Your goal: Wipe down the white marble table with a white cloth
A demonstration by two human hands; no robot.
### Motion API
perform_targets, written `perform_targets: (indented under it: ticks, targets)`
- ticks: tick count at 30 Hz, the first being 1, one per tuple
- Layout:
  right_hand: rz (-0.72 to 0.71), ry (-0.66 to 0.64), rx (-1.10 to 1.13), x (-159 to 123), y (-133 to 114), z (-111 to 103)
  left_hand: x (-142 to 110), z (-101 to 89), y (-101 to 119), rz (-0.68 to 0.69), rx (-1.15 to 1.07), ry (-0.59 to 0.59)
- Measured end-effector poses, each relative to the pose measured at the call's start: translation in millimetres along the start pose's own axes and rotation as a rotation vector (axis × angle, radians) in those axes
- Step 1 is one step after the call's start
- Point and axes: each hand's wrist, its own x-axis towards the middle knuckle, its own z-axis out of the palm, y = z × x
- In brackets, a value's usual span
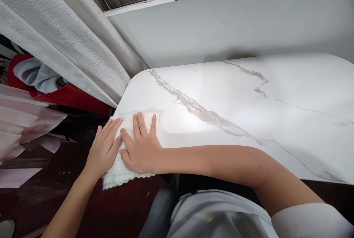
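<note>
A white fluffy cloth (114, 177) lies at the left end of the white marble-patterned table (177, 120), with its near edge hanging over the table's front. My right hand (142, 146) presses flat on the cloth, fingers spread and pointing away from me. Just left of it, my left hand (105, 147) rests along the cloth's left side, fingers stretched out and close together. The thumb of my left hand comes near the fingers of my right hand. Part of the cloth is hidden under both hands.
A light grey curtain (74, 28) hangs beside the table's left end. A grey wall (221, 28) runs behind the table. To the left, a red container (66, 96) holds grey fabric, with sheer pink fabric (22, 120) near it. The dark red floor (121, 212) shows below.
</note>
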Motion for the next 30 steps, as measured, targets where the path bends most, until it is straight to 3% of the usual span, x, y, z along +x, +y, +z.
perform_targets:
  ticks: [4,9,14,21,30]
  targets:
    - [0.003,0.146,-0.050,21,16,11,24,-0.2,2,-0.068,0.041,-0.031]
    - [0.038,0.224,-0.148,49,46,6,65,2.1,21,-0.088,0.127,-0.011]
    - [0.077,0.232,-0.201,82,85,-9,121,9.3,32,-0.048,0.136,-0.001]
    - [0.116,0.178,-0.201,137,139,-35,207,22.1,22,-0.068,0.064,0.047]
    - [0.179,0.221,-0.184,173,174,-51,273,34.4,12,-0.078,0.038,0.056]
